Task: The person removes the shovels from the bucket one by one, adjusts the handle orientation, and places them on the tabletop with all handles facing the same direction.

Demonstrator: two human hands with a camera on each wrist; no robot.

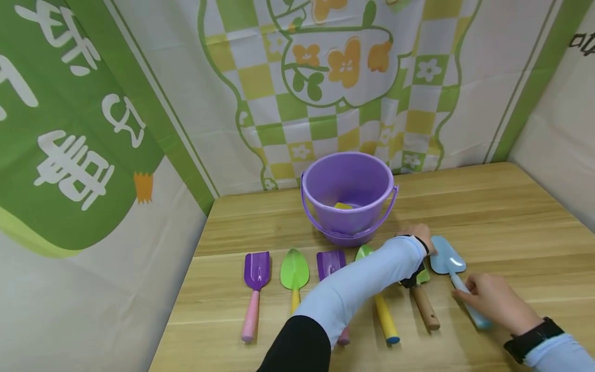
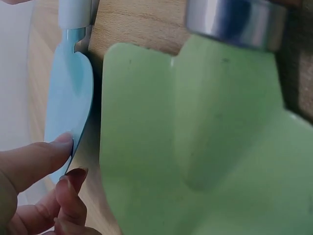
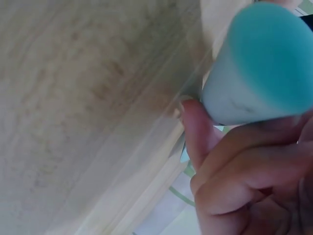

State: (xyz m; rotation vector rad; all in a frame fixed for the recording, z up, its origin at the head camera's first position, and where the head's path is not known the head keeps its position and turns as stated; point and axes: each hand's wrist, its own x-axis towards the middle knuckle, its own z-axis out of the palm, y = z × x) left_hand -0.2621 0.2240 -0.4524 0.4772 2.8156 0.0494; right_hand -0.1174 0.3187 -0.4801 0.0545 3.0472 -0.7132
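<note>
A light blue toy trowel [image 1: 446, 257] lies at the right end of a row of toy shovels. My left hand [image 1: 420, 236] reaches across and pinches the edge of its blade [image 2: 68, 103] between thumb and fingers. My right hand [image 1: 502, 305] holds the trowel's handle, whose turquoise end [image 3: 276, 54] fills the upper right of the right wrist view. Under my left wrist lies a green-bladed trowel [image 2: 195, 122] with a wooden handle [image 1: 424, 309], its blade mostly hidden by my wrist in the head view.
Behind the row stands a purple bucket [image 1: 348, 225] with a yellow thing [image 1: 343, 205] inside. To the left lie a purple shovel [image 1: 257, 268], a green trowel [image 1: 295, 271], another purple shovel [image 1: 331, 262] and a yellow-handled trowel [image 1: 386, 318], partly behind my left sleeve [image 1: 358, 281].
</note>
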